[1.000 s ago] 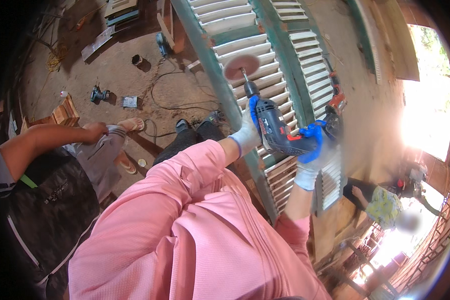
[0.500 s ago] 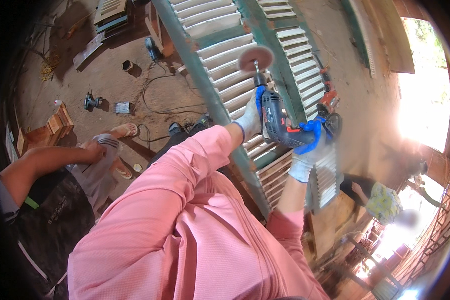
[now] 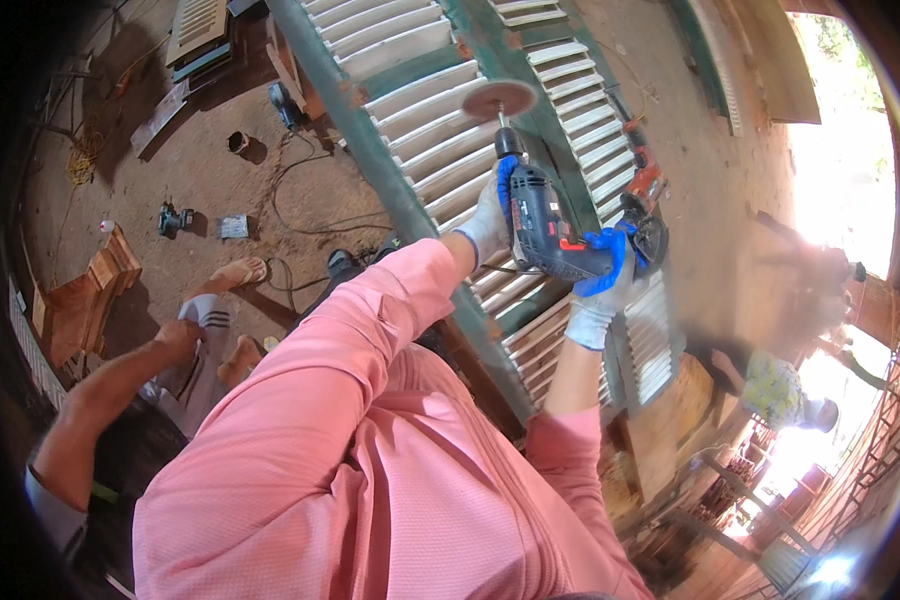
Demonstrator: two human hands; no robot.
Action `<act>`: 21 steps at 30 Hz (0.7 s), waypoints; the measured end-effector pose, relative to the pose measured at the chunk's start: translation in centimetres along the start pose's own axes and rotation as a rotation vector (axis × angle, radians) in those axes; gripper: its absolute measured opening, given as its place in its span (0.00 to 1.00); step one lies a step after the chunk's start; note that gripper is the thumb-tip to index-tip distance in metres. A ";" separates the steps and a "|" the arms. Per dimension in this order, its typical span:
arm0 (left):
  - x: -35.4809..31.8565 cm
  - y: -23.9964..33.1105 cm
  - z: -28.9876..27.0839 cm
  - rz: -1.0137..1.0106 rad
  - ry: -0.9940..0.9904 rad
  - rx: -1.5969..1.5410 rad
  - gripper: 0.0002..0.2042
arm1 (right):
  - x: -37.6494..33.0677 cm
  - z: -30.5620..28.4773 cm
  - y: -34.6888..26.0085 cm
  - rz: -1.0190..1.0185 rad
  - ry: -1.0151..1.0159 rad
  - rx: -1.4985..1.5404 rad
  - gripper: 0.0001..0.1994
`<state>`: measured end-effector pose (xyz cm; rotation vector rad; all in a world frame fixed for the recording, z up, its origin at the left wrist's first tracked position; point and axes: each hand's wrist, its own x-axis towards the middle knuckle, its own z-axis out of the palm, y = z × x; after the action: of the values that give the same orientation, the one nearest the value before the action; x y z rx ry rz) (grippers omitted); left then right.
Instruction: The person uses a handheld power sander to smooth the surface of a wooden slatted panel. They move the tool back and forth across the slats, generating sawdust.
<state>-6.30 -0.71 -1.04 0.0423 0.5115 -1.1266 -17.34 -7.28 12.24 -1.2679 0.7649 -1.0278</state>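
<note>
Both my hands, in blue-and-white work gloves, hold a dark blue power drill (image 3: 542, 215) with a round reddish-brown sanding disc (image 3: 485, 98) on its chuck. My left hand (image 3: 488, 215) is wrapped round the drill's front, just behind the chuck. My right hand (image 3: 604, 288) is closed round the rear handle. The disc, its edge blurred, is over the slats of a louvred shutter (image 3: 382, 165) with a green frame and whitish slats; whether it touches them I cannot tell. Just beyond my right hand is an orange-red power tool (image 3: 646, 185) with a dark round guard.
On the left a person's hand (image 3: 178, 340) rests on a knee. On the dirt floor are a small power tool (image 3: 172, 218), a can (image 3: 238, 142), a cable (image 3: 320, 228) and a carved wooden piece (image 3: 82, 305). At right, amid dust, a person in a patterned top (image 3: 770, 388) bends over.
The scene has shifted slightly left in view. The drill and disc have moved a little farther up along the slats. The person on the left has shifted their arm; both my hands keep their grip.
</note>
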 end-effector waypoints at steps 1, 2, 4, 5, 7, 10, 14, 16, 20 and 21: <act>-0.2 0.1 -0.7 0.023 -0.003 -0.016 0.26 | 0.2 0.3 0.1 0.008 -0.039 -0.001 0.09; -0.4 0.1 -1.4 0.046 -0.005 -0.032 0.27 | 0.1 0.6 0.1 0.015 -0.079 -0.002 0.09; -0.6 0.4 -2.2 0.082 -0.024 -0.066 0.30 | -0.5 1.8 -0.8 0.024 -0.107 -0.033 0.10; -0.6 0.6 -2.6 0.073 -0.023 -0.084 0.31 | -0.8 2.4 -1.2 0.029 -0.122 -0.048 0.10; -2.4 0.5 -1.4 0.042 -0.018 -0.120 0.31 | -1.1 2.8 -1.8 0.046 -0.141 -0.068 0.11; -4.0 0.7 -1.7 0.048 -0.072 -0.148 0.30 | -1.9 3.5 -2.0 0.066 -0.171 -0.047 0.11; -5.7 1.0 -2.1 0.060 -0.054 -0.181 0.29 | -3.1 3.6 -2.0 0.072 -0.226 -0.021 0.11; -7.4 0.9 -1.6 0.020 -0.077 -0.183 0.28 | -4.1 3.5 -2.2 0.055 -0.204 -0.029 0.11; -9.7 1.0 -0.8 0.003 -0.014 -0.197 0.29 | -6.2 3.8 -3.4 0.059 -0.184 -0.062 0.10; -10.5 1.0 -0.4 -0.002 -0.009 -0.194 0.29 | -6.5 3.8 -3.6 0.065 -0.188 -0.058 0.10</act>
<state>-9.04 8.78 2.67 -0.1316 0.6105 -1.0744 -17.05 0.18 15.91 -1.3599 0.6900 -0.8259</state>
